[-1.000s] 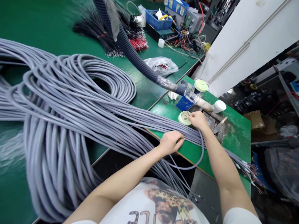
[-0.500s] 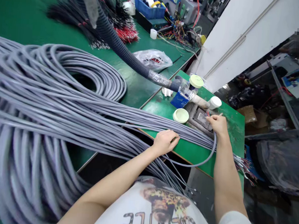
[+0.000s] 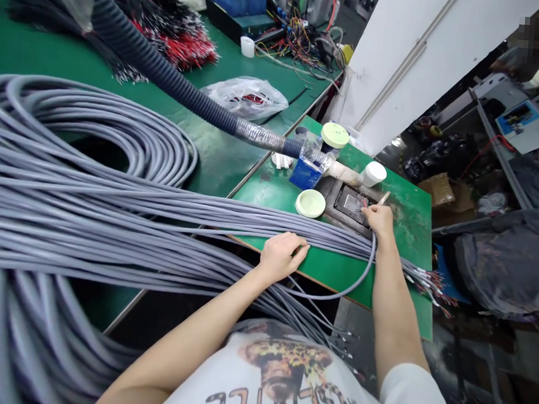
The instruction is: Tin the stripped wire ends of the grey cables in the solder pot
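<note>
My right hand pinches the end of a grey cable, whose thin stripped wires show beyond the fingertips. Those wires are over a dark square pot with a shiny metallic surface, and I cannot tell whether they touch it. From this hand the cable loops down and back left beneath my left forearm. My left hand rests palm down at the near edge of the long grey cable bundle, fingers loosely bent and thumb apart. Nothing shows between its thumb and fingers.
A ribbed hose crosses above the green table to a pipe beside the pot. Around it stand a pale round dish, a white cup and a blue box. Large cable coils lie left; a plastic bag lies behind.
The camera view has shifted, so the whole scene sits further left. Both hands keep about the same places, the right one still holding the cable end at the pot.
</note>
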Demonstrator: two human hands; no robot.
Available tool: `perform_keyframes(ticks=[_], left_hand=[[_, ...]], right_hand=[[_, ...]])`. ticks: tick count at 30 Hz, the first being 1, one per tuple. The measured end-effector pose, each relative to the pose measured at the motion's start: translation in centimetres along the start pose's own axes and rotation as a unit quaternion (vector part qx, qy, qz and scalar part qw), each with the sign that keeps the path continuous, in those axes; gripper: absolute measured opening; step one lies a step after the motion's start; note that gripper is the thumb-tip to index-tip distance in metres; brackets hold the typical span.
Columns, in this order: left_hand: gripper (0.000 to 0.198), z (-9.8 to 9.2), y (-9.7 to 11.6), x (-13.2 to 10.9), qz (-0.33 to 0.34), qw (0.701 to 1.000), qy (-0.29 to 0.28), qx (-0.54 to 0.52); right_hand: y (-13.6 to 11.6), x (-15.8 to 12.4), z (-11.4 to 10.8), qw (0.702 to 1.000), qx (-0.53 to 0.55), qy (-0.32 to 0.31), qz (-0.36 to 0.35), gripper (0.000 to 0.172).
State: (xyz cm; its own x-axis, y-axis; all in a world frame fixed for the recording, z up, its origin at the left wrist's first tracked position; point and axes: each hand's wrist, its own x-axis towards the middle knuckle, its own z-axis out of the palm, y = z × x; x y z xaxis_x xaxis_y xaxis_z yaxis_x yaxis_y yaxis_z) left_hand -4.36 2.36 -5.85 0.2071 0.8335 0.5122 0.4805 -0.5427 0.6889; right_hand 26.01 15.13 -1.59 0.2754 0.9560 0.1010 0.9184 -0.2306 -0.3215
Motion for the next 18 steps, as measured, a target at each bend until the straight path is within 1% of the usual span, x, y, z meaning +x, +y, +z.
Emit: perform_keyframes(ticks=[10, 15, 18], left_hand=[[0.012, -0.15, 0.14, -0.03, -0.003, 1.0, -0.007, -0.004], [0.012, -0.09, 0.12, -0.09, -0.004, 1.0, -0.009, 0.001], [0.012, 0.0, 0.02, -0.12, -0.004, 1.0, -0.011, 0.01]], right_hand=[[-0.58, -0.37, 0.17, 1.0, -0.021, -0.005, 0.01, 0.026], [-0.92, -0.58, 0.05, 1.0, -0.006, 0.001, 0.009, 0.026], [-1.01, -0.68, -0.58, 1.0, 0.014, 0.01, 0.003, 0.027]])
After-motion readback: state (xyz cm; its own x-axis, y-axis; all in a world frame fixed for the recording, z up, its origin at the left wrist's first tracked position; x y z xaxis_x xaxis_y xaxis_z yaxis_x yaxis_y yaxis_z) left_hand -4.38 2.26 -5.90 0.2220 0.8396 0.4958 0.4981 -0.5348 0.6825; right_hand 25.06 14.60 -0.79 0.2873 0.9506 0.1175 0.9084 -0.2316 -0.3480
